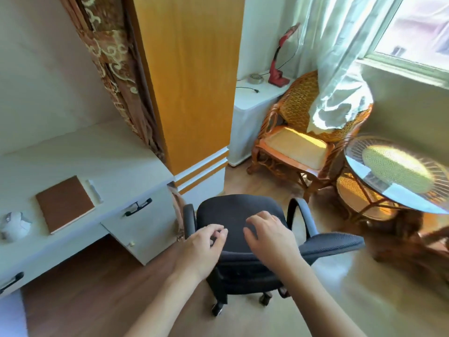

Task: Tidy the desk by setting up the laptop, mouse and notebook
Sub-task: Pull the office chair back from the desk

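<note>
A brown notebook (64, 204) lies flat on the white desk (97, 154) at the left. Near the desk's left edge sits a white mouse (14, 226). No laptop is in view. Both of my hands hover over a black office chair (238, 215) that stands to the right of the desk. My left hand (204, 244) has its fingers curled in with the thumb against them and holds nothing I can see. Fingers apart and bent downward, my right hand (269, 237) is above the top of the chair's backrest and is empty.
A small white object (94, 190) lies beside the notebook. Desk drawers with black handles (138, 206) face the chair. A tall wooden cabinet (192, 81) stands behind it. To the right are a rattan chair (291, 147), a glass-topped round table (398, 171) and a red lamp (279, 69).
</note>
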